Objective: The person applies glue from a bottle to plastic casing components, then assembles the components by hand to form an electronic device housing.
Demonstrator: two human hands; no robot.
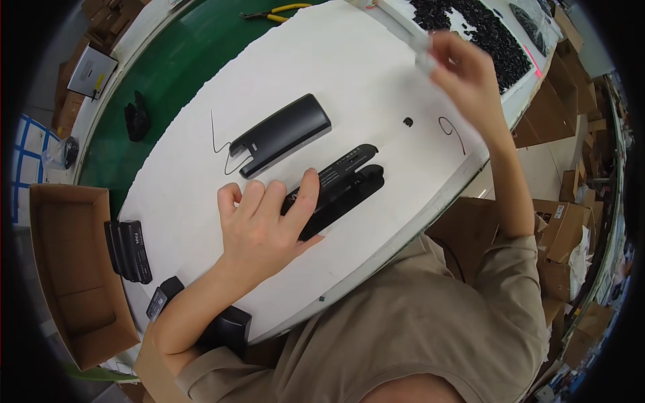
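Observation:
My left hand (265,218) is closed around a long black plastic housing (346,164) that lies on the white work surface. Printed text runs along the housing's upper face, and its right end splits into two prongs. Beyond it lies a smooth black cover (285,134), with a thin bent wire (228,164) at its notched left end. My right hand (467,74) is raised at the upper right, fingers curled, beside a white tray (531,64) heaped with small black parts (494,47). Motion smears its white-covered fingertips, so whether they hold anything is unclear. One small black piece (408,121) sits below that hand.
An open cardboard box (70,188) stands at the left edge. Near it are black finned parts (127,252) and another black housing (232,329) by my left forearm. Yellow-handled pliers (279,12) and a black clip-like piece (136,117) rest on the green mat (181,60).

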